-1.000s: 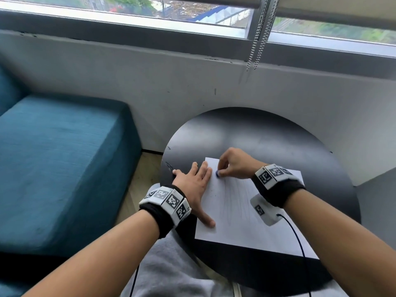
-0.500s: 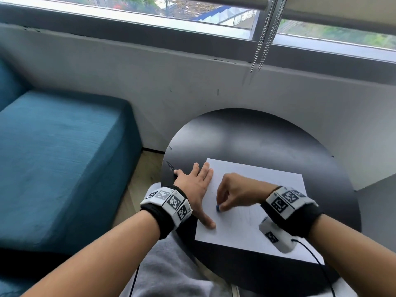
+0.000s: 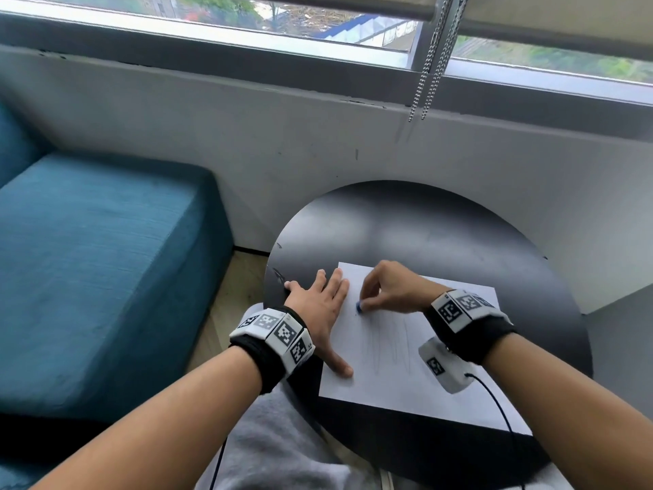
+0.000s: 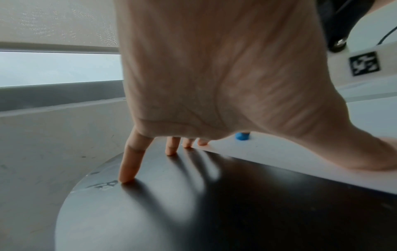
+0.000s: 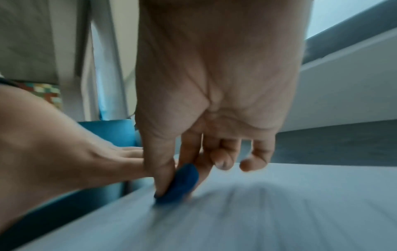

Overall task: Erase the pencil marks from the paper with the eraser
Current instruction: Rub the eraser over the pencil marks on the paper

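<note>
Biggest thing in view is the teal sofa (image 3: 99, 270) on the left, with a window (image 3: 318, 26) along the top and a couple of blind chains (image 3: 429, 65) dangling in front of the grey wall. Tucked against that wall sits a round black table (image 3: 424, 235).

On the near side of the table lies a white sheet of paper (image 3: 406, 383), faint pencil marks (image 3: 392, 344) running up and down its middle.

The left hand (image 3: 319, 307) is flat and spread, palm down at the paper's left edge: thumb and the inner fingertips press on the sheet, the outer fingers land on bare tabletop.

The right hand (image 3: 392, 290) is over the upper left part of the sheet, thumb and first two fingers pinching a small blue eraser (image 3: 359, 307), the other two fingers curled loose. The eraser's bottom end touches the paper, just beside the left hand's fingers. The right wrist view is smeared with blur, so finer detail is hard to tell.
</note>
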Tool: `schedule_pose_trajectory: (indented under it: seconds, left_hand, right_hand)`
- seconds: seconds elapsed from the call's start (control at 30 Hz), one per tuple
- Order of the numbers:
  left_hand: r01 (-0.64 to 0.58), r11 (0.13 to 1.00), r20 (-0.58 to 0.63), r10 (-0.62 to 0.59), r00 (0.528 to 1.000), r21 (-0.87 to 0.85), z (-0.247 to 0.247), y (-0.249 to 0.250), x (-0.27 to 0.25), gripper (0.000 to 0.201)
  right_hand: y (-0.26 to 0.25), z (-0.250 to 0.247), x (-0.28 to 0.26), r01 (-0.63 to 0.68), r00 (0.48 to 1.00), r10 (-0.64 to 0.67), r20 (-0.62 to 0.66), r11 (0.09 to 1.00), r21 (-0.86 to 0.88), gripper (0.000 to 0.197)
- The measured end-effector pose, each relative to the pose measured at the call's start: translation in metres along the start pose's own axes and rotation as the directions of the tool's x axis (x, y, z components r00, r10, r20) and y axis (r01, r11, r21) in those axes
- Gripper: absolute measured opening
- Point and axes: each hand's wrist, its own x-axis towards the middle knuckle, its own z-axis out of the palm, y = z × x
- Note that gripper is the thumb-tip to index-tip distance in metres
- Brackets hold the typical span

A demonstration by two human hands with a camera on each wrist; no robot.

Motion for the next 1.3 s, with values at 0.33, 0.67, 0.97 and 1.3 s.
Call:
schedule_pose_trajectory:
  seconds: [0.33,0.67,0.97,1.3]
  left_hand:
    - [-0.003,1.000,-0.012,0.003,1.000,0.021,-0.001,0.001,-0.001,0.151]
    - [-0.001,1.000,-0.007,0.001,1.000,0.019,-0.001,0.000,-0.001,0.152]
    - [0.006,0.999,-0.009,-0.006,1.000,0.034,-0.001,0.002,-0.001,0.152]
    - [0.001,0.999,-0.019,0.000,1.000,0.033,0.000,0.001,-0.001,0.152]
  right_hand:
    - [-0.002,-0.001,0.001,-0.031,1.000,0.031,0.000,0.999,-0.025,0.009]
    - [-0.007,-0.006,0.003,-0.054,0.985,0.059,0.163,0.998,-0.033,0.011]
    - [-0.008,-0.002,0.001,-0.058,0.989,0.067,0.130,0.996,-0.071,0.007]
    - [-0.009,0.002,-0.001,0.004,0.992,0.002,0.125,0.999,-0.047,0.009]
